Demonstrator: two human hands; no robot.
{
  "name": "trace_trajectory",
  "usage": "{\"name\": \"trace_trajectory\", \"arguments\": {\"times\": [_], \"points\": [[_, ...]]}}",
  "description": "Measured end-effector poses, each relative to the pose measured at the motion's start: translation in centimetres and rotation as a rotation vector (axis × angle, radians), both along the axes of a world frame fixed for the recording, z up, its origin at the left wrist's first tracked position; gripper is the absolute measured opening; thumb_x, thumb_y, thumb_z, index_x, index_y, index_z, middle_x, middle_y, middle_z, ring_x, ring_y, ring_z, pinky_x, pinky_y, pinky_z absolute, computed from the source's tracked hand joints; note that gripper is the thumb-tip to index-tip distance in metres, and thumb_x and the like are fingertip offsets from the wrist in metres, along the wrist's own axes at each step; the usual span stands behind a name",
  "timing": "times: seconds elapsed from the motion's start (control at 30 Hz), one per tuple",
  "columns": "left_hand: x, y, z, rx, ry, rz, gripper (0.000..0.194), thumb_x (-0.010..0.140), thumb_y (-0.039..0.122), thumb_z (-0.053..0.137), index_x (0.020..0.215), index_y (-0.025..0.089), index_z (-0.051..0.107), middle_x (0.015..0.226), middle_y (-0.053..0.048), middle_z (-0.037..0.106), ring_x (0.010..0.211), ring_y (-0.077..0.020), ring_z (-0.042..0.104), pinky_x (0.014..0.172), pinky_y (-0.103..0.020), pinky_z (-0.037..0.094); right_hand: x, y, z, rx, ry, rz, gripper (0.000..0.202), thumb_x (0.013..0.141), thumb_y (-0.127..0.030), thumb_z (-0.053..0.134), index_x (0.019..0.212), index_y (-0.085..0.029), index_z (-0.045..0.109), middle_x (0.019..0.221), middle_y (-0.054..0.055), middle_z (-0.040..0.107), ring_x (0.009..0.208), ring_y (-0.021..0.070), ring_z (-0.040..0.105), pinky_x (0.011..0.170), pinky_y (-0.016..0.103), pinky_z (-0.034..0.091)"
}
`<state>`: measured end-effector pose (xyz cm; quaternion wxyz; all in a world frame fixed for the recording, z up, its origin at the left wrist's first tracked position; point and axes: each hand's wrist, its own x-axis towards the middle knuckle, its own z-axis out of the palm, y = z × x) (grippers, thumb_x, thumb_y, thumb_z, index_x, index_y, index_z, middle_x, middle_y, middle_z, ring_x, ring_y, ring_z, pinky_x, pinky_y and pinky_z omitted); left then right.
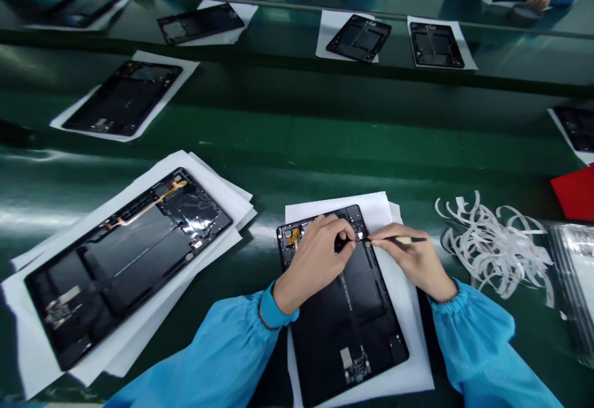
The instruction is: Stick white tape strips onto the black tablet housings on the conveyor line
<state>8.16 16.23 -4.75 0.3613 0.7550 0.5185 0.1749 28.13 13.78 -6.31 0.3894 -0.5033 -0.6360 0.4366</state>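
Two hands met over the upper right corner of an uncovered black rectangular tablet body (378,321), where a slip of the slim dark tool with a pale yellow section (408,240) could have scratched or dislodged small parts. The right hand (411,259) pinched that tool between thumb and fingers, its tip angled left at the device's edge. The left hand's (318,256) fingers were curled, thumb and forefinger nearly together; whether they gripped anything small could not be told. Its palm, arched above the orange ribbon cable (294,238), risked snagging it if lowered. The loose white paper sheets (408,368) beneath appeared liable to slide under a sideways push, carrying the device off line.

The tablet body lay tilted in plan, directly below the left hand and to the left of the right hand, most of its length reaching toward the wearer. A tangled heap of thin white curled strips (503,253) sat beyond the right hand.
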Motion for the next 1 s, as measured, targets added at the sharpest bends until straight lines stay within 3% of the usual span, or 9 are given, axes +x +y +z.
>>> {"name": "trace_trajectory", "arguments": {"times": [0.17, 0.5, 0.57, 0.67, 0.73, 0.83, 0.9, 1.0], "points": [[0.1, 0.0, 0.4, -0.031, 0.037, 0.013, 0.012, 0.080, 0.010, 0.062, 0.082, 0.021, 0.060, 0.083, 0.000, 0.059, 0.086, -0.0201, 0.054, 0.079, -0.035, 0.040, 0.2, 0.4, -0.2, -0.063, 0.042, -0.055, 0.009, 0.084, -0.030, 0.071, 0.085, -0.021, 0.074, 0.084, 0.004, 0.075, 0.079, 0.0192, 0.070, 0.067, 0.028, 0.056], [-0.1, 0.1, 0.5, 0.043, -0.026, 0.015, 0.014, 0.078, 0.009, 0.064, 0.085, 0.022, 0.061, 0.086, 0.000, 0.063, 0.089, -0.0209, 0.058, 0.080, -0.035, 0.044, 0.5, 0.2, 0.4, -0.021, -0.055, -0.122, 0.026, 0.082, -0.045, 0.070, 0.079, -0.019, 0.071, 0.081, 0.006, 0.072, 0.077, 0.0210, 0.068, 0.069, 0.033, 0.055], [-0.9, -1.3, 0.8, 0.070, -0.070, 0.030, 0.017, 0.082, 0.012, 0.063, 0.096, 0.022, 0.059, 0.099, -0.001, 0.063, 0.098, -0.0202, 0.058, 0.087, -0.035, 0.046, 0.6, -0.2, 1.1, 0.000, -0.015, -0.159, 0.028, 0.090, -0.045, 0.062, 0.083, -0.019, 0.070, 0.086, 0.007, 0.072, 0.084, 0.0207, 0.068, 0.077, 0.033, 0.054], [-3.0, -5.6, 0.6, 0.165, -0.105, 0.120, 0.016, 0.092, 0.018, 0.054, 0.107, 0.023, 0.056, 0.114, -0.005, 0.059, 0.112, -0.0211, 0.055, 0.097, -0.038, 0.043, -0.1, -1.0, 2.6, 0.017, -0.020, -0.146, 0.035, 0.101, -0.040, 0.041, 0.091, -0.019, 0.068, 0.089, 0.006, 0.068, 0.086, 0.0185, 0.066, 0.081, 0.033, 0.053], [-4.5, -9.1, -0.3, 0.232, -0.044, 0.236, 0.019, 0.095, 0.023, 0.052, 0.113, 0.026, 0.055, 0.123, -0.008, 0.056, 0.118, -0.0247, 0.052, 0.101, -0.044, 0.041, -1.4, -1.3, 3.3, 0.043, -0.133, -0.050, 0.031, 0.102, -0.034, 0.038, 0.109, -0.020, 0.064, 0.095, 0.006, 0.066, 0.086, 0.0177, 0.065, 0.080, 0.032, 0.053], [-6.2, -13.2, -2.2, 0.234, 0.073, 0.389, 0.044, 0.094, 0.031, 0.054, 0.136, 0.025, 0.040, 0.139, -0.013, 0.048, 0.131, -0.0314, 0.044, 0.104, -0.053, 0.039, -4.0, -1.0, 3.2, 0.110, -0.408, 0.136, 0.031, 0.100, -0.024, 0.041, 0.127, -0.023, 0.055, 0.109, 0.007, 0.062, 0.096, 0.0195, 0.064, 0.088, 0.035, 0.052], [-6.7, -14.2, -3.4, 0.206, 0.111, 0.393, 0.057, 0.095, 0.034, 0.052, 0.146, 0.025, 0.027, 0.144, -0.014, 0.046, 0.137, -0.0325, 0.038, 0.108, -0.057, 0.035, -5.3, -0.2, 2.8, 0.128, -0.575, 0.228, 0.025, 0.096, -0.021, 0.048, 0.118, -0.023, 0.059, 0.110, 0.008, 0.060, 0.096, 0.0210, 0.064, 0.086, 0.036, 0.053], [-6.8, -13.3, -4.1, 0.152, 0.067, 0.322, 0.058, 0.099, 0.031, 0.044, 0.150, 0.028, 0.017, 0.147, -0.011, 0.046, 0.140, -0.0272, 0.039, 0.114, -0.057, 0.028, -5.9, 0.8, 2.8, 0.126, -0.665, 0.287, 0.010, 0.091, -0.017, 0.056, 0.098, -0.021, 0.062, 0.102, 0.005, 0.060, 0.088, 0.0199, 0.065, 0.079, 0.033, 0.054]]}}
